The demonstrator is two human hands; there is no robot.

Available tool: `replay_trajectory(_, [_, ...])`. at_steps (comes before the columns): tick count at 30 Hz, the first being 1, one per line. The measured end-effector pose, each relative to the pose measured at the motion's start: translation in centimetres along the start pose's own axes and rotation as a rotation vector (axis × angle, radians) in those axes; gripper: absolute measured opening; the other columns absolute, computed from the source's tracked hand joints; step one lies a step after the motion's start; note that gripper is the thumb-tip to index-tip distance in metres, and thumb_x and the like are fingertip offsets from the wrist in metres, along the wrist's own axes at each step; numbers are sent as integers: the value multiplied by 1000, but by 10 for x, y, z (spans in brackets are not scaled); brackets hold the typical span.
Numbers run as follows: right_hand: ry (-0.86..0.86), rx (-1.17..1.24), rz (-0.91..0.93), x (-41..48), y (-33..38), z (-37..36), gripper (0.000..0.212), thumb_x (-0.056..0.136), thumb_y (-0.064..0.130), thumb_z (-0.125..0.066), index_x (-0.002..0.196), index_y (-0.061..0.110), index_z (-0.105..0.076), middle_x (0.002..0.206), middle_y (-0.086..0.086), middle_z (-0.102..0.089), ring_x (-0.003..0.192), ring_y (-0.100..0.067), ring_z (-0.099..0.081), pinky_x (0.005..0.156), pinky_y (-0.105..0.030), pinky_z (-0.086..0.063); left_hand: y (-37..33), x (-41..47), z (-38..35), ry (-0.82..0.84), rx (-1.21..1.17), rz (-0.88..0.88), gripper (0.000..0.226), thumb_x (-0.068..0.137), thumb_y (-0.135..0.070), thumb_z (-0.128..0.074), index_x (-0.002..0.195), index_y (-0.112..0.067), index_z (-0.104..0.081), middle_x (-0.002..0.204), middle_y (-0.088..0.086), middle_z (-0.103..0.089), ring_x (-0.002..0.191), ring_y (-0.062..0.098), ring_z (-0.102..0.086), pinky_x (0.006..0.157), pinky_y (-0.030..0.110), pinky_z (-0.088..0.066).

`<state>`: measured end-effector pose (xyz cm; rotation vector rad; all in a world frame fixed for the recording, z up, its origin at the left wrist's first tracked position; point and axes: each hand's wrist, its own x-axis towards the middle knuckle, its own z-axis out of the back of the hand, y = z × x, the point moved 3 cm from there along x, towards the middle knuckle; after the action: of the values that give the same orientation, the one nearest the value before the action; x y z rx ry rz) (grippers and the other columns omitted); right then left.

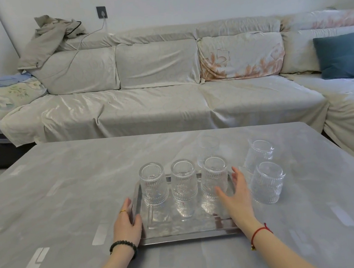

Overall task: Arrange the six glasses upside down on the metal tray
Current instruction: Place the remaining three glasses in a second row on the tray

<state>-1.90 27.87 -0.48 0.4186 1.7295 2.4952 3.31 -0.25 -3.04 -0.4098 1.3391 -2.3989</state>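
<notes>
Left hand (127, 223) grips the left rim of the metal tray (182, 236), fingers curled over the edge. Right hand (236, 195) is spread wide, holding nothing, just beside the third glass on tray (214, 178). Three glasses stand upside down in the tray's far row: left tray glass (153, 183), middle tray glass (183, 182), plus that third one. Three more wait on the bench (68, 189): near right glass (267, 182), far right glass (259, 153), back glass (208, 147), whose orientation is hard to tell. Judgement: ribbed glass is rigid, breakable, moderately heavy and smooth; ribs help grip. Take each around the mid-wall, set down softly, avoid clinking neighbours. Shiny tray looks slick, so steadying it makes sense.
</notes>
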Motion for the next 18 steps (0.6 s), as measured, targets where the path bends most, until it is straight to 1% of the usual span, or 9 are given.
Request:
replay_trajectory(2, [-102,-46,170,-7,7,24,54,78,12,-69,126,18,-44,125,-2,-53,116,-17,-50,101,-23,-36,-15,-14,4,-180,-109,-107,38,84,-4,-52,118,-21,-48,117,6,-58,107,16,-52,90,27,-40])
replay_trajectory(3, [-186,-96,259,-9,10,38,50,77,8,-69,122,16,-47,120,-5,-55,113,-18,-52,100,-16,-34,-27,-23,2,-207,-150,-202,34,83,-3,-54,109,-25,-52,105,4,-60,98,9,-53,84,20,-40])
replay_trajectory(5, [-348,-199,370,-9,11,65,53,73,3,-72,120,10,-47,120,-14,-55,113,-22,-48,100,-7,-26,-51,-43,-14,-136,-156,-394,28,79,-8,-55,99,-28,-56,91,-6,-62,89,-3,-54,79,4,-39])
replay_trajectory(6, [-389,-222,369,-7,9,77,59,72,3,-73,123,9,-44,124,-16,-52,117,-24,-44,102,-10,-25,-63,-51,-26,-71,-149,-468,27,77,-10,-54,97,-28,-57,90,-12,-61,88,-7,-54,78,1,-38])
replay_trajectory(8, [-353,-195,231,1,-2,96,75,71,10,-75,133,15,-33,138,-12,-41,128,-24,-35,104,-22,-25,-88,-63,-57,109,-163,-526,30,78,-13,-53,98,-35,-55,91,-16,-61,90,-8,-54,78,1,-39])
replay_trajectory(11, [-180,-124,16,11,-23,106,94,70,19,-77,142,23,-17,150,-3,-25,137,-19,-25,106,-29,-24,-122,-73,-114,419,-176,-445,40,84,-16,-55,113,-42,-43,110,-13,-58,99,-6,-50,91,11,-39])
replay_trajectory(13, [-87,-102,-32,16,-32,110,100,68,21,-79,144,22,-12,153,-3,-21,139,-20,-23,112,-35,-25,-141,-74,-154,600,-133,-322,53,85,-21,-56,132,-28,-32,133,-4,-47,118,2,-43,105,17,-30])
replay_trajectory(16, [-7,-96,-81,23,-42,114,104,66,20,-80,144,22,-12,150,-8,-30,136,-24,-33,110,-40,-32,-166,-76,-196,783,-141,-171,80,83,-22,-58,143,-18,-5,149,3,-25,136,16,-27,115,30,-22])
replay_trajectory(18, [21,-70,-92,27,-46,114,102,65,15,-80,143,21,-15,144,-7,-39,130,-23,-40,103,-35,-36,-177,-74,-211,814,-123,-109,84,81,-23,-57,143,-22,0,147,-1,-27,133,16,-32,110,26,-27])
